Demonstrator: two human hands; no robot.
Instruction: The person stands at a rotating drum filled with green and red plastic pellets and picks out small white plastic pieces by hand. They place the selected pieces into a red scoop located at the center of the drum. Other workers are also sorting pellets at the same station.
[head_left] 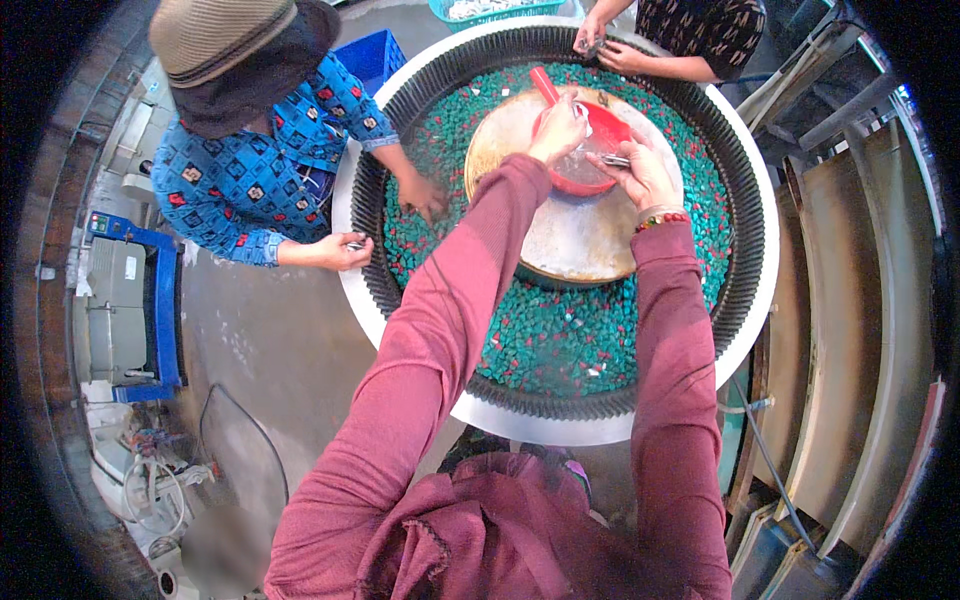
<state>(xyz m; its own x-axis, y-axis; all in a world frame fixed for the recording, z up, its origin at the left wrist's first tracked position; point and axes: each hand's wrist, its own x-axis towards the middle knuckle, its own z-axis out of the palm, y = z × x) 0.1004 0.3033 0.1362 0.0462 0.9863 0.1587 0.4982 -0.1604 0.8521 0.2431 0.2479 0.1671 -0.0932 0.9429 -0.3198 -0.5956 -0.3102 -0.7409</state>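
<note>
A red plastic dipper (602, 118) with a straight handle rests on the round, stained centre cap (575, 240) of a large bowl. Its inside looks wet, with something clear or greyish at the bottom. My left hand (562, 130) is over the dipper's left side, fingers pinched around a small whitish piece. At the dipper's right rim, my right hand (645, 178) grips a small shiny metal piece (610, 159) between thumb and fingers; its exact kind is too small to tell. Green and red tumbling stones (560, 335) fill the ring around the cap.
A ribbed black wall and white rim (745, 330) enclose the bowl. At left, a co-worker in a blue patterned shirt (240, 185) has one hand in the stones. Another person's hands (610, 55) work at the far rim. Behind stands a blue crate (370, 60); brown panels (830, 330) line the right.
</note>
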